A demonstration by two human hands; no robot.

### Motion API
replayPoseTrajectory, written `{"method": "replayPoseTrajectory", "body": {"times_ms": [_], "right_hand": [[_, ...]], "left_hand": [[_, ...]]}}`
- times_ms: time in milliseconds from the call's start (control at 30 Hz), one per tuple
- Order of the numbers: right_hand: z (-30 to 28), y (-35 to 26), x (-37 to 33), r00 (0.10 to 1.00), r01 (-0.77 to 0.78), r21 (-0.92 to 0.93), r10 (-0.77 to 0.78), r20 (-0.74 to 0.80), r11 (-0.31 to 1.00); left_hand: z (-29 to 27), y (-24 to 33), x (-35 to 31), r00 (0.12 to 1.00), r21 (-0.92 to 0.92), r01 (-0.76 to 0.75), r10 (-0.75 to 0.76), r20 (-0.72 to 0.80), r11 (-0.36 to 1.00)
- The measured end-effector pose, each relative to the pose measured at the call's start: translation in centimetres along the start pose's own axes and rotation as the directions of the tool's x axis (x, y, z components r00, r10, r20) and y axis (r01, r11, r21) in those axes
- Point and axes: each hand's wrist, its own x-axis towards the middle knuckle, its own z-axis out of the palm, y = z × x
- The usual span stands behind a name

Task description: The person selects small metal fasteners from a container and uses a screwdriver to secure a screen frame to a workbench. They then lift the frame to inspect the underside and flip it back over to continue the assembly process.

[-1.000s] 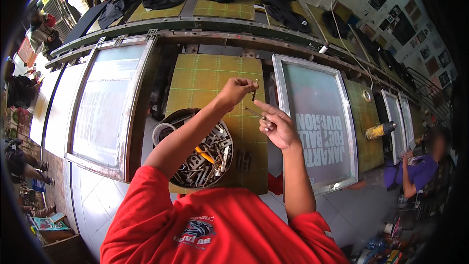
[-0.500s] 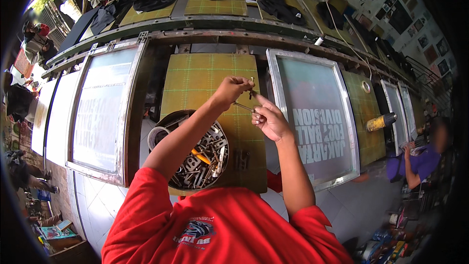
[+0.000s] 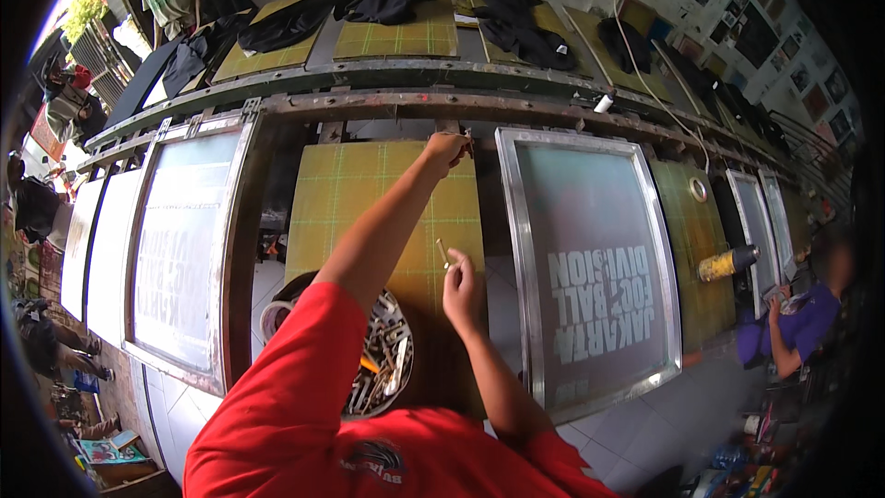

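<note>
My left hand [image 3: 446, 149] reaches out to the far edge of the yellow-green gridded board [image 3: 355, 189]. Its fingers are closed around a small dark metal fitting [image 3: 468, 141], up by the rusty rail. Nearer to me, above the same board, my right hand [image 3: 463, 293] is closed on a slim metal tool, seemingly a small spanner [image 3: 442, 252], which points up and away. A round bin of loose metal hardware [image 3: 392, 341], bolts and brackets among it, sits below my left arm, which partly hides it. An orange-yellow item [image 3: 369, 364] lies among the pieces.
Framed printing screens stand left [image 3: 184, 240] and right [image 3: 599, 267] of the board. The rusty rail [image 3: 387, 109] runs across behind. On the right board are a tape roll [image 3: 698, 189] and a yellow-black cylindrical tool [image 3: 726, 264]. A co-worker in purple [image 3: 797, 327] is at far right.
My left hand has moved away from me to the rail with the metal fitting. The right hand has drawn back toward me, away from the left, still holding the spanner. The view has shifted slightly.
</note>
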Motion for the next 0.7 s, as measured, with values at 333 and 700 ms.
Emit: {"method": "replayPoseTrajectory", "body": {"times_ms": [333,700], "right_hand": [[0.4,0.0,-0.3,0.987,-0.137,-0.006,0.137,0.087,0.991],[0.5,0.2,-0.1,0.981,-0.163,-0.03,0.165,0.098,0.986]], "left_hand": [[3.3,-1.7,13.2,0.998,0.053,-0.009,0.013,-0.069,0.999],[5.0,-3.3,17.3,0.993,0.124,-0.041,0.054,-0.105,0.992]]}}
